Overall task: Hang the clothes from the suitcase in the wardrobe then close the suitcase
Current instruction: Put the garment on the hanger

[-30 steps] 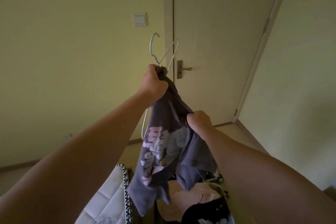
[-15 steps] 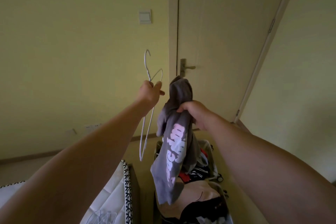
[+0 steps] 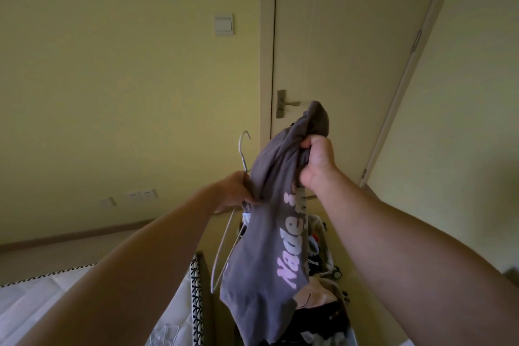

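Yellow room, door point(image 3: 337, 36) ahead | my right hand point(image 3: 317, 163) clamps the grey shirt point(image 3: 269, 233) above the suitcase point(image 3: 329, 261) | my left hand point(image 3: 233, 191), gripping the hanger point(image 3: 241, 150), is back at its edge | threading comes next, I judge.

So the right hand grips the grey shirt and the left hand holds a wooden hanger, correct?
Not wooden: the head view shows the hanger is thin white wire. The right hand does grip the grey shirt, and the left hand holds the hanger.
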The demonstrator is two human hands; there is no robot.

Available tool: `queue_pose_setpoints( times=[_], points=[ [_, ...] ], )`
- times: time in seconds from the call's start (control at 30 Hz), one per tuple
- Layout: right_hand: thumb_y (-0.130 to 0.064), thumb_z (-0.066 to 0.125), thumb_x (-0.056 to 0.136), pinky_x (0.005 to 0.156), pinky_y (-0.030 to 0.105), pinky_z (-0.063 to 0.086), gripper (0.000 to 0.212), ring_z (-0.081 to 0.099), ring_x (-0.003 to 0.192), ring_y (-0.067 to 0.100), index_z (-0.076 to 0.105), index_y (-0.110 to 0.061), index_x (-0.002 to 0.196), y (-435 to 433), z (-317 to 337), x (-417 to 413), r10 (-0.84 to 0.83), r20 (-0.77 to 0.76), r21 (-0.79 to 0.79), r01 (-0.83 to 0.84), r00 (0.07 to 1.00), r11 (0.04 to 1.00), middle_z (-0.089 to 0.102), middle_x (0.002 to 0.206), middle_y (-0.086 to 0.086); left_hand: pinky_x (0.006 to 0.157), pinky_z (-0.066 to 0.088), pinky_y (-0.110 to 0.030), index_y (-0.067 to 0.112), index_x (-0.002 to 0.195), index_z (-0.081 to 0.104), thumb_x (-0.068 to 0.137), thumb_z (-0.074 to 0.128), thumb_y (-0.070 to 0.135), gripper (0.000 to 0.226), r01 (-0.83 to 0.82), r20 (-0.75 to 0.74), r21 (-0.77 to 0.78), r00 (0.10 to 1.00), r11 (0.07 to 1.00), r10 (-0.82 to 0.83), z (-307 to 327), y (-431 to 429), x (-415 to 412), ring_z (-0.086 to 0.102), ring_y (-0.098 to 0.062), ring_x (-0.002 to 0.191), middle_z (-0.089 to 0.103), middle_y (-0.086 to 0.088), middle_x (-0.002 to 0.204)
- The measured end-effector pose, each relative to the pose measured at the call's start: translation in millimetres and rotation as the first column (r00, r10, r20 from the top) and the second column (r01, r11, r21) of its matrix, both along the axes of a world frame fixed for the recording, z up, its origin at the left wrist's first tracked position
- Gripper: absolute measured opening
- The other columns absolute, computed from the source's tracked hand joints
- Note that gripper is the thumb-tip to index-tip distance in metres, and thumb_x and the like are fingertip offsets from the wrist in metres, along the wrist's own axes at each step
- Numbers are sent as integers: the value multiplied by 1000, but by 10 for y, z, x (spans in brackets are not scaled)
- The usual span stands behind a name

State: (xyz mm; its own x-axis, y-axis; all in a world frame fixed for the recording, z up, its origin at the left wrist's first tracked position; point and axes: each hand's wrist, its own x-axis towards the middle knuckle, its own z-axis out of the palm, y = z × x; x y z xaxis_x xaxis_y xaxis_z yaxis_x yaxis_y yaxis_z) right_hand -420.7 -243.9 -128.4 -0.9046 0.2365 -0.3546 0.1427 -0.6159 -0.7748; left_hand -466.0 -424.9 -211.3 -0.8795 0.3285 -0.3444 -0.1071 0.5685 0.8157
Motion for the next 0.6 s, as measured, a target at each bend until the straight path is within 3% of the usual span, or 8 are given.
queue_pose_setpoints(
  times=[0.07, 0.13, 0.2, 0.3, 0.37, 0.43, 0.5, 0.6],
  points=[
    [-8, 48, 67, 92, 50, 49, 44, 63, 102, 39, 61, -3, 109, 65, -17, 4, -60, 35, 13, 60, 998, 998, 66, 113, 21, 62, 56, -42, -1, 85, 60, 73, 74, -9, 21, -92, -40, 80, 995, 993, 95, 108, 17, 44, 63, -32, 68, 63, -20, 80],
    [-7, 52, 68, 91, 51, 48, 41, 64, 97, 38, 61, -4, 108, 158, -62, 19, -128, 104, 91, 119, 986, 989, 68, 105, 18, 54, 52, -36, 8, 73, 58, 79, 68, -7, 19, -122, -97, 62, 987, 991, 128, 224, 19, 24, 56, -26, 61, 58, -13, 73],
    [-9, 57, 75, 90, 45, 50, 38, 63, 95, 34, 60, -6, 113, 307, -198, -14, -198, 203, 267, 140, 959, 953, 66, 101, 15, 62, 47, -35, 14, 71, 53, 80, 72, 2, 24, -168, -177, 66, 968, 984, 177, 353, 19, -7, 52, -22, 66, 55, -11, 74],
    [-23, 61, 82, 94, 39, 49, 60, 54, 121, 32, 45, -4, 137, 532, -423, -84, -228, 421, 577, -65, 878, 814, 54, 135, 15, 68, 41, -32, 19, 74, 45, 79, 77, 11, 34, -199, -234, 183, 942, 963, 240, 581, 56, -33, 45, -19, 71, 49, -5, 75],
    [-31, 65, 79, 107, 41, 38, 85, 36, 137, 34, 25, -6, 149, 516, -501, -78, -323, 521, 727, -213, 790, 653, 34, 151, 17, 67, 37, -29, 18, 77, 44, 79, 77, 9, 34, -122, -287, 179, 943, 976, 170, 679, 118, -55, 42, -17, 70, 46, -2, 75],
    [-24, 72, 73, 110, 43, 38, 90, 38, 134, 31, 26, -16, 150, 358, -461, -4, -329, 342, 838, -128, 880, 531, 33, 150, 11, 63, 34, -29, 18, 76, 44, 78, 76, 8, 34, -52, -342, 73, 937, 996, 74, 737, 209, -42, 40, -16, 69, 45, 0, 75],
    [-10, 71, 69, 100, 37, 45, 76, 48, 119, 20, 45, -27, 139, 184, -426, 20, -57, 98, 849, -54, 994, 525, 48, 135, -1, 63, 31, -29, 21, 72, 41, 78, 75, 6, 37, -13, -350, 37, 936, 999, 26, 744, 295, -45, 39, -17, 72, 44, 1, 73],
    [-5, 65, 76, 76, 24, 47, 33, 63, 98, 17, 69, -24, 103, 23, -413, 36, 215, -3, 873, -102, 977, 476, 68, 103, -4, 60, 31, -28, 22, 72, 42, 78, 68, 1, 34, -16, -306, 42, 952, 999, 28, 763, 346, -52, 41, -19, 77, 47, -1, 75]
  ],
)
